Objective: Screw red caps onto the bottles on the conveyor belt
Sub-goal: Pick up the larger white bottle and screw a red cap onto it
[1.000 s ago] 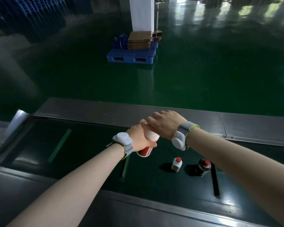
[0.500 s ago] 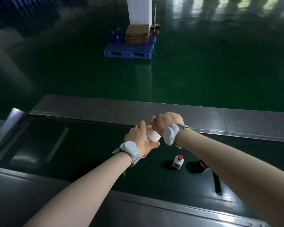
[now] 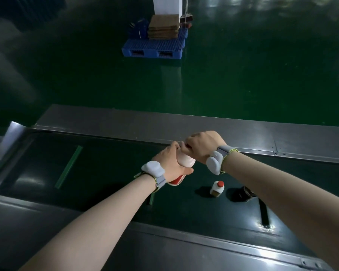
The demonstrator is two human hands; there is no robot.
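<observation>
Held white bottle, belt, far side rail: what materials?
White bottle: glossy, opaque, ceramic or glazed plastic by its soft sheen; cannot tell which. Conveyor belt: dark green, smooth, rubbery, with broad dull reflections. Far rail: brushed grey sheet metal, with seams and screws.

White bottle (image 3: 186,162) with red label; blue pallet (image 3: 154,48); green floor (image 3: 262,85).

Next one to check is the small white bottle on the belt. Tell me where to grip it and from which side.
Grip the small white bottle round its body below the red cap, probably coming from above on the near side. It stands upright and apart from the dark bottle beside it, so its flanks look free.
</observation>
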